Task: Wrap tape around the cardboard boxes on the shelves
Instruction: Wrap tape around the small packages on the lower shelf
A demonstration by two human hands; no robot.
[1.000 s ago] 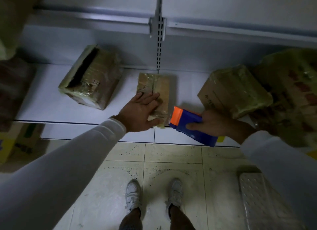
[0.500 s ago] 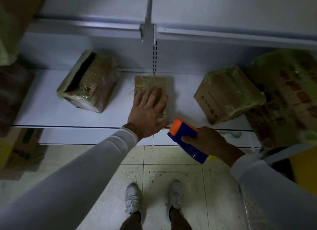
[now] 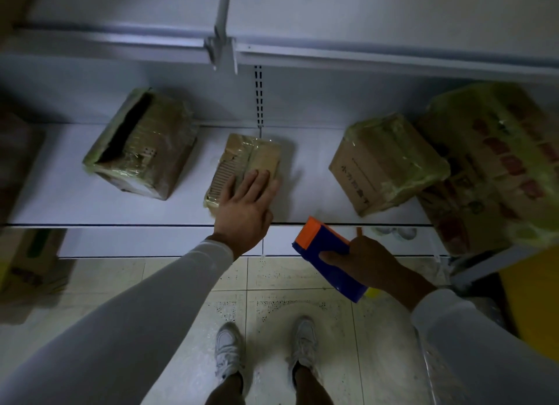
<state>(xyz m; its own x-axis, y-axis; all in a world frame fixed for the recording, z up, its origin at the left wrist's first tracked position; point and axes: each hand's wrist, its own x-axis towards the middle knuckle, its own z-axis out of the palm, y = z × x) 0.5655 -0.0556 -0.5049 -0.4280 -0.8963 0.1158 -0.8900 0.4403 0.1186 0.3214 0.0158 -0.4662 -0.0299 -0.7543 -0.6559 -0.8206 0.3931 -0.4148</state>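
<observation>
A small flat cardboard box (image 3: 242,159), wrapped in clear tape, lies in the middle of the white shelf (image 3: 60,199). My left hand (image 3: 245,205) rests flat on its near end with straight fingers. My right hand (image 3: 366,262) grips a blue tape dispenser (image 3: 326,259) with an orange cutter, held in front of the shelf edge, to the right of the box. A larger taped box (image 3: 142,144) with an open dark gap sits to the left. Another taped box (image 3: 387,162) sits to the right.
A big wrapped carton (image 3: 496,162) with red print fills the shelf's right end. An upper shelf rail (image 3: 332,53) overhangs. Another carton (image 3: 30,259) stands on the tiled floor at the left. My feet (image 3: 263,350) stand on the tiles below, with a yellow object (image 3: 532,286) at the right.
My left hand has slid forward along the small box, which now lies further back on the shelf. My right hand has drawn the dispenser back and down, away from the box.
</observation>
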